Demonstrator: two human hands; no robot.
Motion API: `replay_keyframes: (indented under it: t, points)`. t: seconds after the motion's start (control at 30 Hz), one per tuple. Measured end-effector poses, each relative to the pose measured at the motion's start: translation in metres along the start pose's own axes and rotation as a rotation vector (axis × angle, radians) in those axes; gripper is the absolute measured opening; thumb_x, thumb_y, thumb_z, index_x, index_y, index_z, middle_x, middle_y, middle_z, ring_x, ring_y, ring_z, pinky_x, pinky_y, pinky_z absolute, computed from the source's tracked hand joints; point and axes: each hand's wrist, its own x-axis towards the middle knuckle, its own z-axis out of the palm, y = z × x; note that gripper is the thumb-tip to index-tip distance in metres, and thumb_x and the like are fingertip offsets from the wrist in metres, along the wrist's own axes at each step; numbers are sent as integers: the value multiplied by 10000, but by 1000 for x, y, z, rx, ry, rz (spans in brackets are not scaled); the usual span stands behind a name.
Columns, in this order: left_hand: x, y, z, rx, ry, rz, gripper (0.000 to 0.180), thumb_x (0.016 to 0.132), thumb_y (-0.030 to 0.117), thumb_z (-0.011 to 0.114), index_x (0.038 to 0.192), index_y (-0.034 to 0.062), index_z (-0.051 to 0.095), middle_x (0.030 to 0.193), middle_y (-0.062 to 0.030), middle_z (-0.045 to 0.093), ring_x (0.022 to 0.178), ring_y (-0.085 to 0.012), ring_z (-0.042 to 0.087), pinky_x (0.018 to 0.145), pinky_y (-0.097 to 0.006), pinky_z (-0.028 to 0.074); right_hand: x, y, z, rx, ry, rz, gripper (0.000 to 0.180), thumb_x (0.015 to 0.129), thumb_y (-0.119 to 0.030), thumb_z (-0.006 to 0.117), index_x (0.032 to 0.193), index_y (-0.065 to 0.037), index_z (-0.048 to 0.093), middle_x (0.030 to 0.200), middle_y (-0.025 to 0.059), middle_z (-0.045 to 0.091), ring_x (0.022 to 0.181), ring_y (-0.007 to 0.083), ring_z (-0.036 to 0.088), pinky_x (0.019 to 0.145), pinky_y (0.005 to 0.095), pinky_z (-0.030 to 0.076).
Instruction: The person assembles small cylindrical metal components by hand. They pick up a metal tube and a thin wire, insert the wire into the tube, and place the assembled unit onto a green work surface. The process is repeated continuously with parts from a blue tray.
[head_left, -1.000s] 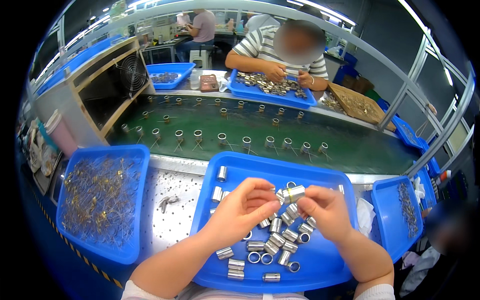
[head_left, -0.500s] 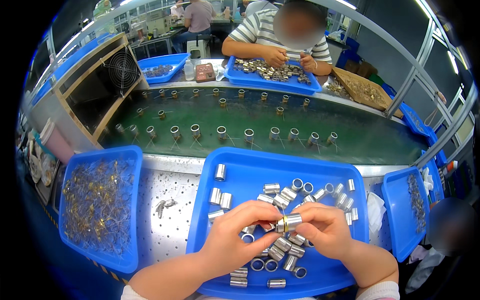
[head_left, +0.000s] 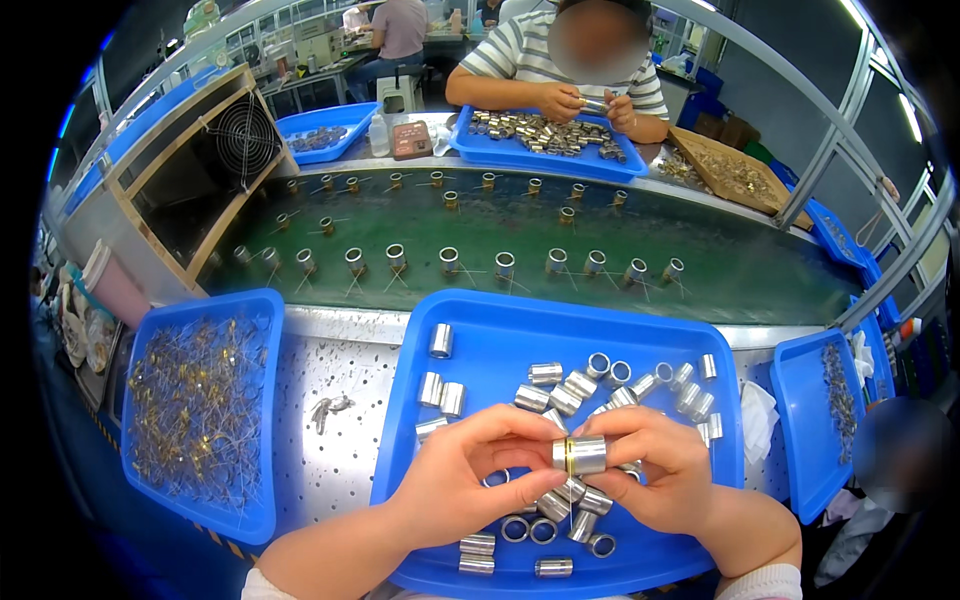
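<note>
A shiny metal cylinder with a thin yellow band around it lies level between my two hands. My left hand pinches its left end between thumb and fingertips. Gripping the right end is my right hand, thumb below and fingers above. A thin wire seems to hang down from the band. Both hands are over a blue tray of loose metal sleeves, some upright, others on their sides. My fingers hide part of the cylinder's ends and several sleeves underneath.
To the left a blue tray holds many thin-wired parts. Beyond my tray, a green conveyor belt carries sleeves with crossed wires. A person works across it over another tray. At the right are a white tissue and a narrower tray.
The cylinder in my hands has turned level, and a wire now shows below its band. Sleeves on the belt have shifted slightly right. The person opposite now holds a metal piece between both hands.
</note>
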Motion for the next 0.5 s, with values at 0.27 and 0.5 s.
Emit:
replay_keyframes:
  t: [0.27, 0.5]
  points:
    - [1, 2, 4, 140, -21, 139, 360, 731, -58, 651, 1069, -26, 532, 1076, -96, 514, 885, -137, 564, 851, -252, 481, -1, 2, -2, -44, -37, -53, 208, 646, 17, 727, 804, -15, 594, 979, 139, 607, 827, 249, 616, 688, 296, 507]
    - [-2, -1, 1, 78, -52, 83, 353, 732, -58, 653, 1065, -29, 540, 1058, -97, 535, 916, -148, 579, 845, -259, 487, 0, 0, 6, -92, 11, -199, 200, 676, 36, 701, 805, 7, 550, 1027, 193, 587, 883, 285, 621, 729, 321, 525]
